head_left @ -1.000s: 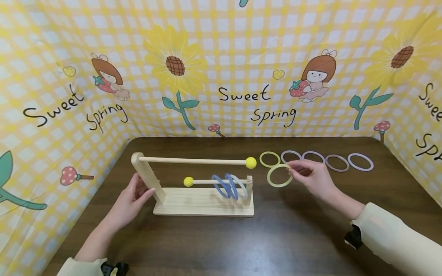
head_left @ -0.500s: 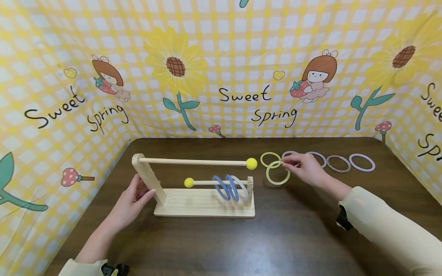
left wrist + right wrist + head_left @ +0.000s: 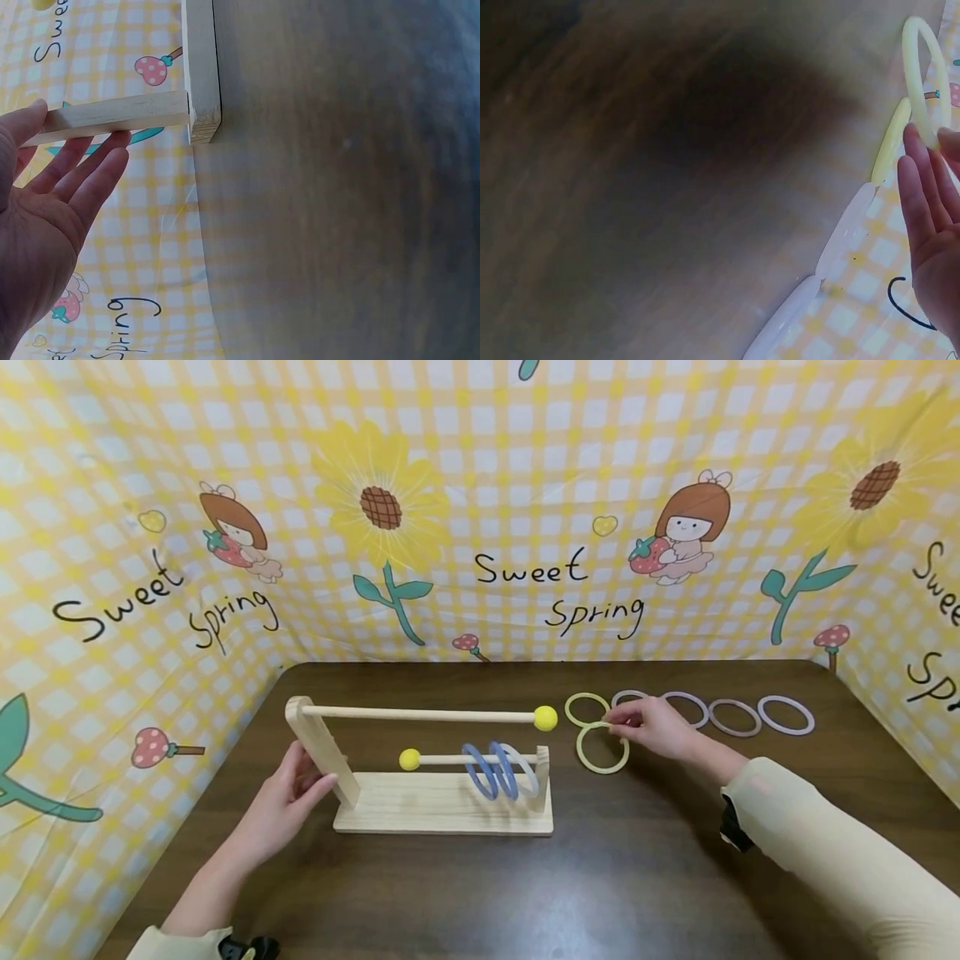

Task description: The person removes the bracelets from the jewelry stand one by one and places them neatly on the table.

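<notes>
My left hand (image 3: pixel 283 799) grips the slanted upright of a wooden ring stand (image 3: pixel 442 817); in the left wrist view the thumb lies on one side of the upright (image 3: pixel 124 114) and the fingers on the other. Between thumb and fingertips my right hand (image 3: pixel 656 727) pinches a pale yellow-green ring (image 3: pixel 602 771), right of the stand. That ring (image 3: pixel 913 71) stands up from the fingers in the right wrist view. Two blue rings (image 3: pixel 480 772) and a whitish ring (image 3: pixel 531 777) hang on the stand's short lower rod. The long upper rod (image 3: pixel 420 714) carries no ring.
Behind the held ring lies another yellow ring (image 3: pixel 587 695). Several pale purple rings, including one (image 3: pixel 786 700) at the right end, continue the row along the table's (image 3: pixel 465 893) back. Yellow balls (image 3: pixel 545 718) cap both rods. A printed cloth (image 3: pixel 465 460) rises around the table.
My right hand has moved left with the yellow-green ring, which rose slightly and then dropped a little. The left hand stays on the stand's upright.
</notes>
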A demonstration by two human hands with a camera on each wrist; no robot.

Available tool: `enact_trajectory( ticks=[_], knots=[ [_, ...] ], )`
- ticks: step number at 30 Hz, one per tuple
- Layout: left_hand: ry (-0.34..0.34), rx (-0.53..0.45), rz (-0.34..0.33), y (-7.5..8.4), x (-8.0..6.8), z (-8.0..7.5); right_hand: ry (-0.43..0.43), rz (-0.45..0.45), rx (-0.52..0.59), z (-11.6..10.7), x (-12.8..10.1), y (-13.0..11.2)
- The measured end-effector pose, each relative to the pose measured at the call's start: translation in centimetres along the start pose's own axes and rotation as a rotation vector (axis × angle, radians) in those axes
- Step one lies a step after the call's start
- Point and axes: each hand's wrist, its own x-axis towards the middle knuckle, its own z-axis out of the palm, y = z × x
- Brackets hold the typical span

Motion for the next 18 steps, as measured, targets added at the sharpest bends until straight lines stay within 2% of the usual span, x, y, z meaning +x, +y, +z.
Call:
enact_trajectory(
  ticks=[6,18],
  knots=[
    [0.0,-0.005,-0.002,0.0,0.0,0.0,-0.092,0.039,0.014,0.3,0.6,0.1],
    [-0.002,-0.009,0.006,0.0,0.0,0.0,-0.096,0.014,-0.149,1.1,1.6,-0.1]
  ],
)
